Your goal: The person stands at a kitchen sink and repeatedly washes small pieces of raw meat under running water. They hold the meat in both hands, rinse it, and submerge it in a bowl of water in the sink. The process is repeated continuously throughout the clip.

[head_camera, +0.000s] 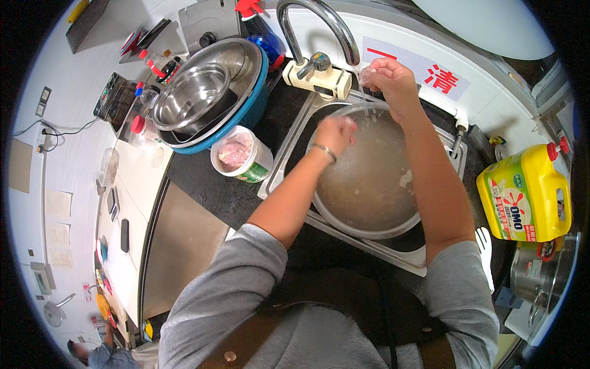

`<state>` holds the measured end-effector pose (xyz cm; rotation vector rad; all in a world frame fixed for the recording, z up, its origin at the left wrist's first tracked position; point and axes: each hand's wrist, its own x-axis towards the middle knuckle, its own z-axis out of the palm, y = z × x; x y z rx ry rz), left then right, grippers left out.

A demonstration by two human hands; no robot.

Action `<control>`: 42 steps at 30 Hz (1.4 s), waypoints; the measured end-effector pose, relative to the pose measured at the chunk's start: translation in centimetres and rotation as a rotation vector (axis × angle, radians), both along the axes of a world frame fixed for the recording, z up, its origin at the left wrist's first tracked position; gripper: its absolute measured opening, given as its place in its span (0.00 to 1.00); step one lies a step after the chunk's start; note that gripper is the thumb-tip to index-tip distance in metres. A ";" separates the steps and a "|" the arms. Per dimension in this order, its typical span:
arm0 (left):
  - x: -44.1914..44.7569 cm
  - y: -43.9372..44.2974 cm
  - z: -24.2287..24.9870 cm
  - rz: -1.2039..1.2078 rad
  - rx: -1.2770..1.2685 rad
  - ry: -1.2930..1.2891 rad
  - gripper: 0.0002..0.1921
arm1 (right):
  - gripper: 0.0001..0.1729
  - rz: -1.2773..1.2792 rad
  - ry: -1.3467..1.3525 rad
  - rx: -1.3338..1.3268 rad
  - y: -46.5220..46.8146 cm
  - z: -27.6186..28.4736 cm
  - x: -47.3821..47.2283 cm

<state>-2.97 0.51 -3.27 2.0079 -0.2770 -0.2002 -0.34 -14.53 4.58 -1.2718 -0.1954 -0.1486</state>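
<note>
My right hand [389, 83] is raised beneath the spout of a chrome faucet [318, 30], pinching a thin translucent piece [367, 76] where a stream of water runs. Over the near left part of a large round basin [364, 234] hovers my left hand [335, 134], its fingers curled and blurred. Whether it holds anything cannot be told. Cloudy brownish water [364, 184] fills the basin, with a pale scrap [406, 178] floating at the right. The basin sits in a stainless steel sink [401, 263]. Left of it stands a white plastic tub [262, 157] holding pink raw meat [235, 152].
Steel bowls [196, 99] are stacked in a blue basin [258, 101] at the left. A blue spray bottle [265, 41] stands behind. On the right are a yellow OMO detergent jug [521, 193] and a steel pot [530, 276]. Another person [108, 353] is far lower left.
</note>
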 end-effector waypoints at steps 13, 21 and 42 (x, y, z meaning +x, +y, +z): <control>1.6 -0.7 4.7 0.168 -0.248 -0.560 0.07 | 0.10 0.110 0.250 -0.309 -0.3 -0.3 0.2; 2.9 -0.5 6.7 0.026 0.032 -0.432 0.06 | 0.08 0.162 0.111 -0.311 -0.8 -0.9 -0.6; 3.5 -1.1 6.4 0.004 -0.330 0.025 0.10 | 0.07 -0.323 -0.453 -1.155 0.6 -0.6 -1.2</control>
